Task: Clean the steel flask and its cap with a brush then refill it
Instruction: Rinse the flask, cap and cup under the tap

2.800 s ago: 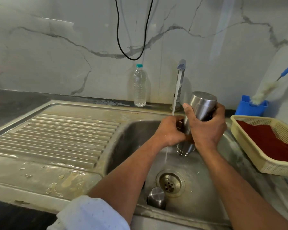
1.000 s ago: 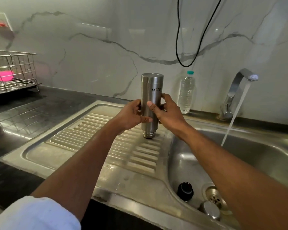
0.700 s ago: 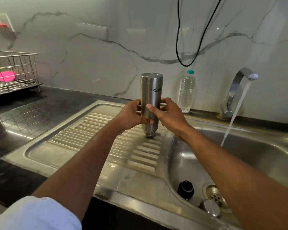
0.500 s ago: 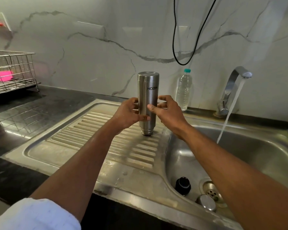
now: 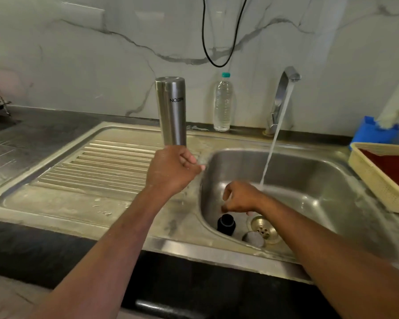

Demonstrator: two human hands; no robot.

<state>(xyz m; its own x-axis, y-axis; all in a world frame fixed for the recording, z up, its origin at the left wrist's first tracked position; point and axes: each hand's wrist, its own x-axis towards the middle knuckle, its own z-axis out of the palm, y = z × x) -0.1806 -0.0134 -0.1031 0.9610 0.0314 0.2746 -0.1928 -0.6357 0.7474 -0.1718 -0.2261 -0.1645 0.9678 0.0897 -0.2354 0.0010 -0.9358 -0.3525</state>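
The steel flask (image 5: 171, 111) stands upside down on the draining board (image 5: 97, 166), left of the sink (image 5: 309, 180). The left hand (image 5: 171, 171) hovers near it, grip loosely curled, empty. The right hand (image 5: 240, 196) reaches over the black cap (image 5: 226, 224) in the basin, fingers bent, holding nothing.

White veined marble wall (image 5: 78, 54), dark countertop (image 5: 32, 134), hanging black cable (image 5: 205, 42)

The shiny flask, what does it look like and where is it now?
The steel flask is a tall, plain cylinder of brushed silver metal with dark lettering that reads upside down. It stands inverted, flat base up, on the ribbed draining board left of the sink. Its lower end is hidden behind the left hand; whether they touch is unclear.
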